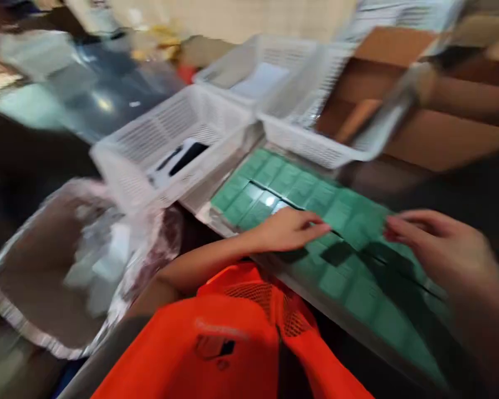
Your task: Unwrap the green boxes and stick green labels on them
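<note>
Several green, flat packets (336, 208) lie in close rows on a surface in front of me, with a thin dark line running lengthwise between the rows. My left hand (289, 230) is over the near row, its thumb and fingers closed in a pinch. Past it, on the right, my right hand (449, 249) hovers by the far row, fingers curled together and blurred. Whatever either hand may hold is too small or blurred to make out. Shadows fall across the packets below both hands.
A white plastic basket (170, 119) with dark and white items stands to the left. More white baskets (307, 138) and open cardboard boxes (449, 133) are behind. At lower left is a plastic-lined bin (8, 266) with crumpled scraps. Clear plastic bags (108, 94) lie at upper left.
</note>
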The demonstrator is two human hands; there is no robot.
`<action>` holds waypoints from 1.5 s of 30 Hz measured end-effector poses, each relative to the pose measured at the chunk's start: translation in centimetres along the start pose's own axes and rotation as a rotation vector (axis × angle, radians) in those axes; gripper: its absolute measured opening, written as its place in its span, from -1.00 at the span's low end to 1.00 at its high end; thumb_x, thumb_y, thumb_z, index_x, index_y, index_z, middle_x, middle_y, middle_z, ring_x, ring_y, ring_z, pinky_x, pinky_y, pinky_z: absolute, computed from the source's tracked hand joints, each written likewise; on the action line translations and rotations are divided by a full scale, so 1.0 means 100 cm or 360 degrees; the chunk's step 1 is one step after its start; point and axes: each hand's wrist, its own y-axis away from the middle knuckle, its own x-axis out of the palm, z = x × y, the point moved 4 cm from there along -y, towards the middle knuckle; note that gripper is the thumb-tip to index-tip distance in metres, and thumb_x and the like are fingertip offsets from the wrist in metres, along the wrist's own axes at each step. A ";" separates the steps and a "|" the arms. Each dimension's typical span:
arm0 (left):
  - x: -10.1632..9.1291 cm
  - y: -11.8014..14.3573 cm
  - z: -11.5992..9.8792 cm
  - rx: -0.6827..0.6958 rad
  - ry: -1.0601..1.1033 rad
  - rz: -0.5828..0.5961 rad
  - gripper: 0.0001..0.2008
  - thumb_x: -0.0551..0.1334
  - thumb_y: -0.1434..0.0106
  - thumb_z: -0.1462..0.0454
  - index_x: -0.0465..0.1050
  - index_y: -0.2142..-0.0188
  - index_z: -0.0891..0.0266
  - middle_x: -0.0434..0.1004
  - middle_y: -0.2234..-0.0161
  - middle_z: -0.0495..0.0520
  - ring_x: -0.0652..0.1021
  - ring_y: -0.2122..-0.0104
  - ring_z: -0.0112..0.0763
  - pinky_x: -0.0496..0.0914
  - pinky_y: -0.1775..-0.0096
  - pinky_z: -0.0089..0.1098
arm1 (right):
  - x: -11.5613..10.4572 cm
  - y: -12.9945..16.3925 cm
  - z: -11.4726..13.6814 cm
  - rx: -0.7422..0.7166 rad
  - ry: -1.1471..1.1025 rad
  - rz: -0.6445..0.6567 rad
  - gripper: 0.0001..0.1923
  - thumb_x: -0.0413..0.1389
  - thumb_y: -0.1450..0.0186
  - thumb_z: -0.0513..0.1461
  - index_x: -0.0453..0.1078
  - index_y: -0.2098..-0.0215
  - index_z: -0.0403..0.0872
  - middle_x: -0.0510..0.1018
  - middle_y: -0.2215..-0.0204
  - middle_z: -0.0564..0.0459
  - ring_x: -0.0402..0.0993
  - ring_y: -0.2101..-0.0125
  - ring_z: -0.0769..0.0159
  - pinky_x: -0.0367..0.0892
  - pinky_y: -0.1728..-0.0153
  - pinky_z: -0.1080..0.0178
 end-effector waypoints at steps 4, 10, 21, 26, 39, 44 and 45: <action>0.001 -0.024 0.005 -0.0255 0.0257 0.0173 -0.57 0.11 -0.40 -0.04 0.55 0.11 0.23 0.59 0.42 0.03 0.49 0.63 -0.50 0.32 0.58 -0.47 | -0.005 -0.004 -0.010 0.0137 -0.0721 0.0211 -0.38 0.45 0.19 0.24 0.47 0.47 -0.05 0.58 0.54 -0.02 0.48 0.48 0.28 0.42 0.38 0.21; 0.019 -0.048 -0.007 -0.0381 0.0157 0.0194 -0.74 0.17 -0.40 0.07 0.44 0.25 0.22 0.51 0.49 -0.04 0.51 0.66 -0.48 0.32 0.67 -0.50 | 0.003 -0.026 -0.012 0.0081 -0.1004 0.0261 -0.59 0.50 0.09 -0.03 0.46 0.49 -0.06 0.55 0.59 0.07 0.42 0.55 0.38 0.40 0.47 0.31; 0.024 -0.070 0.002 -0.0527 -0.0058 0.0038 -0.71 0.16 -0.40 0.26 0.30 0.49 0.19 0.41 0.64 -0.10 0.48 0.71 -0.50 0.25 0.68 -0.52 | 0.023 -0.057 -0.020 -0.0049 -0.0052 0.0113 -0.75 0.29 -0.26 -0.09 0.49 0.44 -0.09 0.51 0.60 0.13 0.39 0.57 0.37 0.24 0.46 0.31; 0.026 -0.076 0.005 -0.0580 -0.0091 0.0095 -0.70 0.19 -0.37 0.25 0.30 0.52 0.19 0.40 0.66 -0.11 0.47 0.74 -0.49 0.23 0.69 -0.52 | 0.028 -0.059 -0.023 -0.0031 0.0095 0.0109 -0.76 0.29 -0.25 -0.08 0.54 0.42 -0.09 0.53 0.56 0.11 0.40 0.53 0.34 0.21 0.42 0.28; 0.026 -0.082 0.007 -0.0651 -0.0276 0.0130 -0.72 0.18 -0.32 0.23 0.29 0.53 0.18 0.41 0.68 -0.09 0.48 0.74 -0.43 0.27 0.67 -0.48 | 0.034 -0.059 -0.029 -0.0182 0.0189 -0.0185 -0.75 0.39 -0.12 -0.12 0.46 0.36 -0.05 0.53 0.39 0.06 0.42 0.38 0.24 0.27 0.30 0.22; 0.029 -0.069 -0.007 -0.0356 -0.0590 -0.0044 -0.73 0.20 -0.34 0.21 0.30 0.50 0.17 0.43 0.62 -0.03 0.52 0.58 -0.37 0.33 0.45 -0.38 | 0.035 -0.058 -0.026 -0.0150 0.0278 -0.0316 -0.53 0.34 -0.17 -0.03 0.34 0.08 -0.07 0.52 0.29 -0.02 0.46 0.29 0.11 0.34 0.24 0.15; 0.027 -0.059 -0.014 -0.0248 -0.0665 -0.0111 -0.76 0.20 -0.34 0.20 0.34 0.47 0.17 0.45 0.59 -0.02 0.52 0.53 -0.35 0.32 0.41 -0.36 | 0.035 -0.056 -0.022 -0.0167 0.0326 -0.0295 -0.51 0.30 -0.20 0.02 0.33 0.05 -0.08 0.53 0.25 -0.05 0.48 0.26 0.07 0.34 0.22 0.12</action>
